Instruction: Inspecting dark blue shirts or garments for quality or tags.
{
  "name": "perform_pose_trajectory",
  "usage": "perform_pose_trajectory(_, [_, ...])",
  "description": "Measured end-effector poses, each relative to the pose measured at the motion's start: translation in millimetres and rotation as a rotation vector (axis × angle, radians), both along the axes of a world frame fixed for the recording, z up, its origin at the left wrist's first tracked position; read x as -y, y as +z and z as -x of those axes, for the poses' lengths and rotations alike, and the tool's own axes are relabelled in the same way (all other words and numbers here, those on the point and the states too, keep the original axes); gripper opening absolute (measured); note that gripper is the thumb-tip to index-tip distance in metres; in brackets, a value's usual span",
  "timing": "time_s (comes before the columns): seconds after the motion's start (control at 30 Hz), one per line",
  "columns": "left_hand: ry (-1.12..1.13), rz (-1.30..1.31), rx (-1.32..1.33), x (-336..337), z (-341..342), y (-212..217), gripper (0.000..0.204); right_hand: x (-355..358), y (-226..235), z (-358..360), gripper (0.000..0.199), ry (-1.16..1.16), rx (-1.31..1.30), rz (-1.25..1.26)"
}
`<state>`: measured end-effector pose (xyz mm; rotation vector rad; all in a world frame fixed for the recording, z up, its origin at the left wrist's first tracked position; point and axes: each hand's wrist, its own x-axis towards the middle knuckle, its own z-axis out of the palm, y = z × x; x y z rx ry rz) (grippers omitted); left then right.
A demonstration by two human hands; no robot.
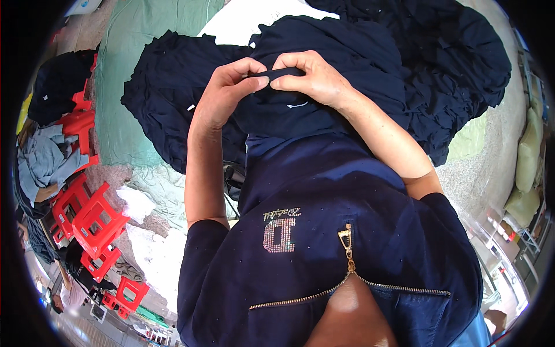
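Dark navy fabric (341, 49) lies heaped across my lap. A narrow folded strip of this fabric (287, 72) is stretched level between my hands. My left hand (227, 89) pinches its left end between thumb and fingers. My right hand (317, 78) grips the other end the same way, thumb below and forefinger above. Only a small gap separates the two thumb tips. A short white thread (298, 105) lies on the cloth just below my right hand. Whether the strip is a hem or a loose band, I cannot tell.
More dark garments are piled to the left (159, 87) and to the right (457, 52). A green sheet (124, 87) covers the floor at the far left. Red plastic stools (98, 220) stand beyond it, some bearing clothes. White cloth (156, 260) lies on the floor nearer to me.
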<state>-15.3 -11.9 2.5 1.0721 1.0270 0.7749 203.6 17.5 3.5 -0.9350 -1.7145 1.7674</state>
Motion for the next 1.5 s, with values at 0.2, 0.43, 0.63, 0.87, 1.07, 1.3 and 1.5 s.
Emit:
perform_pose_trajectory(0.2, [0.217, -0.022, 0.252, -11.1, -21.0, -28.1, 0.009, -13.8, -8.1, 3.8, 0.022, -0.054, 0.277, -0.175])
perform_pose_trajectory(0.43, [0.277, 0.029, 0.26, -33.9, -19.0, -41.3, 0.015, 4.6, -11.1, -1.1, 0.032, -0.033, 0.348, -1.161])
perform_pose_trajectory(0.63, [0.231, 0.036, 0.224, -36.5, -11.5, -60.3, 0.018, 9.5, -35.0, 4.6, 0.009, 0.008, 0.558, -1.127])
perform_pose_trajectory(0.87, [0.256, 0.044, 0.227, -35.7, -8.1, -65.6, 0.017, -0.7, -33.6, 20.2, 0.009, 0.063, 0.729, -1.125])
perform_pose_trajectory(1.07, [0.261, 0.011, 0.165, -22.1, -8.4, -29.8, 0.015, 7.3, -11.0, 7.1, 0.012, -0.087, 0.307, -1.237])
perform_pose_trajectory(1.3, [0.152, -0.006, -0.014, 7.2, -18.8, -7.5, 0.014, 17.9, -8.9, -8.9, 0.019, -0.134, 0.199, -1.034])
perform_pose_trajectory(1.5, [0.172, 0.062, -0.053, 17.0, -21.2, -19.7, 0.015, 31.3, -18.2, -30.8, 0.018, 0.194, 0.387, -0.827])
